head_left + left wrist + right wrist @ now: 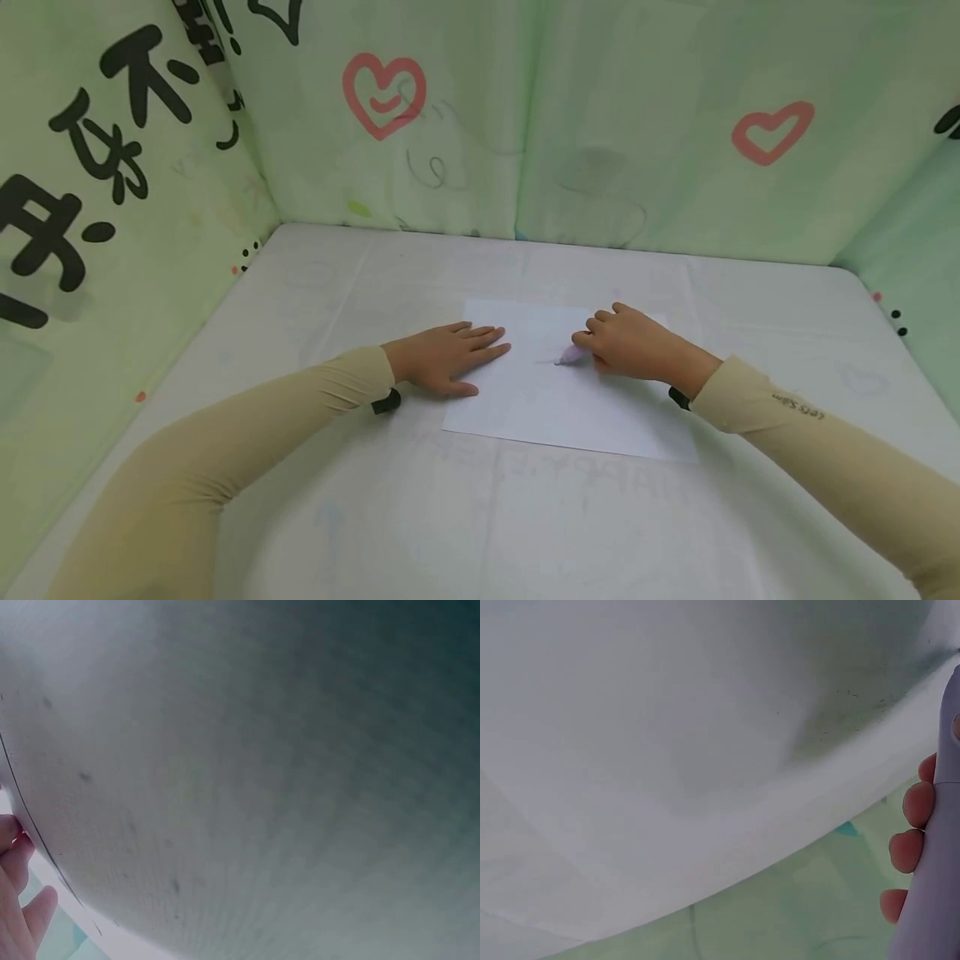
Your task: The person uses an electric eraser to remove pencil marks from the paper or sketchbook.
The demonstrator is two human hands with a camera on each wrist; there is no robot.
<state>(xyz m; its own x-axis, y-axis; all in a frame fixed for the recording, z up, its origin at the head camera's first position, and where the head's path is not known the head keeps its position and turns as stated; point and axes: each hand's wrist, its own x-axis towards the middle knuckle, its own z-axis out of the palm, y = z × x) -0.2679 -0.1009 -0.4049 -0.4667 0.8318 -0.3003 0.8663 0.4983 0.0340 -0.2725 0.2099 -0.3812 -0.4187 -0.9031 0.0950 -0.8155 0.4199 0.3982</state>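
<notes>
On the white sheet of paper (510, 412), my left hand (450, 357) lies flat at the left edge with its fingers stretched out. My right hand (637, 342) grips a thick, light purple pen-like tool (572, 356), tilted so that its narrow tip meets the paper near the middle. A faint grey line runs leftward from that tip. The right wrist view shows the tool's smooth purple body (937, 870) with a seam around it and several fingertips (906, 851) curled against it. Part of the left hand (19, 889) shows at the left edge of its wrist view.
The sheet lies on a table with a white cover (360, 517). Pale green curtains (600, 108) with red hearts and black lettering enclose the back and both sides. Dark wrist-worn devices (387, 402) sit under both wrists.
</notes>
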